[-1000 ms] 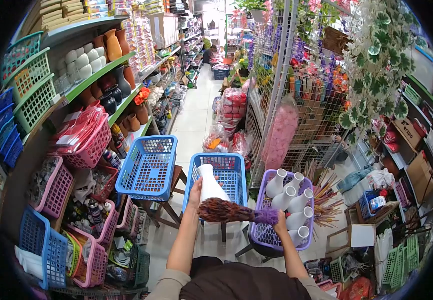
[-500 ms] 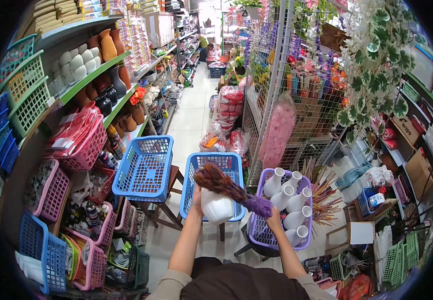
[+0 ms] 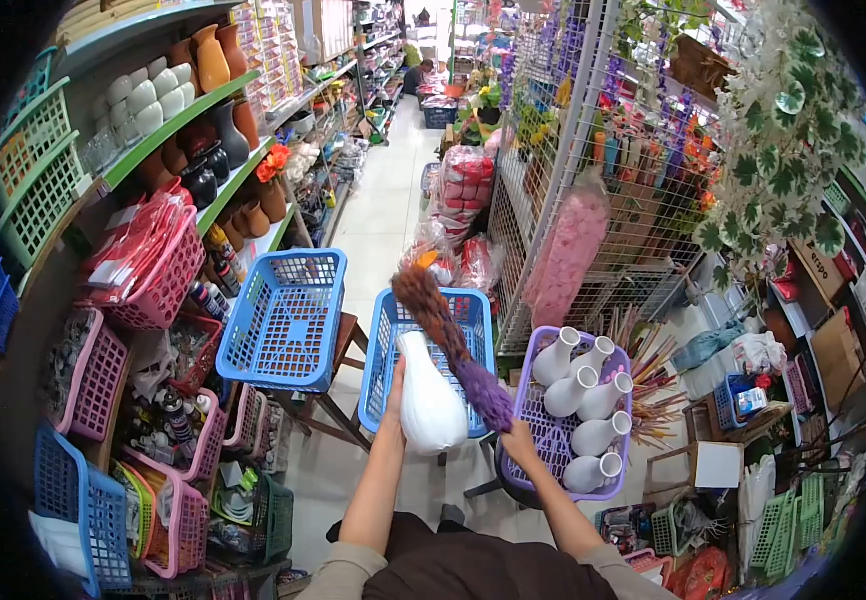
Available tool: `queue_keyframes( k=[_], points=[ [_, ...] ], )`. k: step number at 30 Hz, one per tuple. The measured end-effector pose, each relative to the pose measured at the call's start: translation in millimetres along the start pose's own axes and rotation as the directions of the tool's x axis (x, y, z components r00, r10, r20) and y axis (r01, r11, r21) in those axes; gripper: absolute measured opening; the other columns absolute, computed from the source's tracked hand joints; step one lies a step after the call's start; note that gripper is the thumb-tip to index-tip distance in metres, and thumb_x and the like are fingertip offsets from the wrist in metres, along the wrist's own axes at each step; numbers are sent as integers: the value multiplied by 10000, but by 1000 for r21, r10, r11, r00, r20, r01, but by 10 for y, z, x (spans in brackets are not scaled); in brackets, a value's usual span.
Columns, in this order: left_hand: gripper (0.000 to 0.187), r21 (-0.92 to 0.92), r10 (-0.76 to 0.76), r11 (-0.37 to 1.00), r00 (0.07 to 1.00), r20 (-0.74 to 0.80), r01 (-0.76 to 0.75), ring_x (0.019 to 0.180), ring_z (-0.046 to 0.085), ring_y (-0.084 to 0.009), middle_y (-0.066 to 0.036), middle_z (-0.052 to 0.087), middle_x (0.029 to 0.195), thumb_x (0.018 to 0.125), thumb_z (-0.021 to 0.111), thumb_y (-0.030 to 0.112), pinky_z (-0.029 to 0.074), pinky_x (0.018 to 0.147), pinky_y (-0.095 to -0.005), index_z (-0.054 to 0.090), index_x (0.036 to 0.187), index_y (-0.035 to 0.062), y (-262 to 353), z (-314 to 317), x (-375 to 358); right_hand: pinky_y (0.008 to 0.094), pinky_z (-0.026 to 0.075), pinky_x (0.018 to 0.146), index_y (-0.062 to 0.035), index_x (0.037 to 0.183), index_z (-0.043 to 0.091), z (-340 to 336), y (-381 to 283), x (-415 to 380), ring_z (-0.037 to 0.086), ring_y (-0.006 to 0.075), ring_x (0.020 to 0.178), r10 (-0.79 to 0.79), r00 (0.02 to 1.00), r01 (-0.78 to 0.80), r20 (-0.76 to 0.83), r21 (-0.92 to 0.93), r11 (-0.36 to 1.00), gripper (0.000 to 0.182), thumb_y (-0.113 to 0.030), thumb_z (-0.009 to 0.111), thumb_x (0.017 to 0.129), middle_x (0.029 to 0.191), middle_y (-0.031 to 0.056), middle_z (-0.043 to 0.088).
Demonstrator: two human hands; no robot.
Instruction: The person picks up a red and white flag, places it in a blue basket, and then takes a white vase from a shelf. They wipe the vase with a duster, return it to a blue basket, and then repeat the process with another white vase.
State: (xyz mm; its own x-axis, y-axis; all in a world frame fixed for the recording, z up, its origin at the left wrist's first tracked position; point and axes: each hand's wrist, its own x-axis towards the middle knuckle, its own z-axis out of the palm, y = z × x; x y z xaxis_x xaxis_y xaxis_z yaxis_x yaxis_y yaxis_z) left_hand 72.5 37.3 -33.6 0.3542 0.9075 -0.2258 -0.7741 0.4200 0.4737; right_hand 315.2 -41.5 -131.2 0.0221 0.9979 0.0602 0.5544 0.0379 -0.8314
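My left hand (image 3: 394, 402) is closed around the side of a white vase (image 3: 431, 408), which leans with its narrow neck pointing away from me. In my right hand (image 3: 520, 442) is a feather duster (image 3: 456, 352), brown at the far tip and purple near my grip. Its feathers pass just right of the vase. Below both lies a blue plastic basket (image 3: 368, 395), partly covered by the vase and duster. Beside my right hand, a purple basket (image 3: 545, 490) holds several white vases (image 3: 593, 436) along its right and far sides.
Another blue basket (image 3: 283, 320) rests on a wooden stool (image 3: 349, 345) at the left. Shelves with orange vases (image 3: 211, 58) and pink baskets (image 3: 158, 285) line the left. A wire-mesh rack (image 3: 553, 170) stands on the right, and a tiled aisle (image 3: 381, 190) runs ahead, with a person (image 3: 415, 78) far off.
My left hand has tipped the vase so its neck and full length now show. The duster has swung steeper, its purple end lower and to the left with my right hand.
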Motion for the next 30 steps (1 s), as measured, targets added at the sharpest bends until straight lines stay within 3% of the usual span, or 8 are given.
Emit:
queue_keyframes(
  k=[8,11,15,18,19,22,26,30],
  points=[
    [640,165,72,984,996,-51,-63,754,614,-180,-101,629,860,827,482,580,509,695,-295,569,1044,-15,-68,-153,-30,399,460,748,41,1062,548,943,-253,675,611,375,866,122,992,-125,26,233,964,403,-191,598,736,914,266,615],
    [622,141,95,986,993,-65,-85,732,617,-169,-99,631,866,835,480,566,517,680,-293,574,1030,-18,-60,-202,-93,367,466,751,29,1098,553,1040,-371,771,622,290,880,328,921,-379,212,282,881,449,-224,631,735,950,214,632],
    [609,99,72,993,994,-78,-64,747,619,-175,-100,628,876,844,476,551,520,682,-300,558,1054,-14,47,-246,-222,325,466,791,2,1081,577,1183,-327,833,603,221,885,328,852,-522,407,623,583,459,-55,698,642,992,80,632],
    [590,115,146,983,989,-34,-141,767,619,-180,-106,625,900,854,471,534,523,686,-306,534,1086,-4,117,-261,-283,326,459,812,10,1130,525,1163,-70,889,598,238,884,355,866,-484,351,413,771,532,-71,704,636,1000,100,617],
    [580,105,151,984,988,-38,-146,772,622,-183,-110,623,917,857,471,526,525,687,-308,525,1096,0,136,-258,-306,317,457,807,16,1200,447,1204,-79,896,589,255,900,499,850,-527,168,290,799,632,-112,719,644,1025,130,594],
    [569,108,166,981,984,-57,-159,795,624,-206,-116,619,940,865,458,516,527,697,-326,502,1137,17,217,-158,-375,316,459,794,6,1247,394,1045,-281,991,581,262,931,234,967,-218,-97,158,963,691,-176,728,670,1055,163,575],
    [544,150,142,980,988,-54,-133,823,623,-212,-103,616,959,882,443,492,524,718,-325,500,1150,22,364,-143,-460,281,441,775,-22,1200,469,253,-1752,901,583,192,910,64,852,-417,520,599,684,470,-299,591,840,1068,113,587],
    [477,254,304,931,943,-137,-264,829,615,-180,-83,612,965,888,482,427,515,726,-302,510,1141,23,594,-24,-667,291,436,817,-21,1209,482,344,-2364,862,528,162,1003,-132,805,-240,579,521,819,447,-306,549,871,1136,92,551]
  ],
)
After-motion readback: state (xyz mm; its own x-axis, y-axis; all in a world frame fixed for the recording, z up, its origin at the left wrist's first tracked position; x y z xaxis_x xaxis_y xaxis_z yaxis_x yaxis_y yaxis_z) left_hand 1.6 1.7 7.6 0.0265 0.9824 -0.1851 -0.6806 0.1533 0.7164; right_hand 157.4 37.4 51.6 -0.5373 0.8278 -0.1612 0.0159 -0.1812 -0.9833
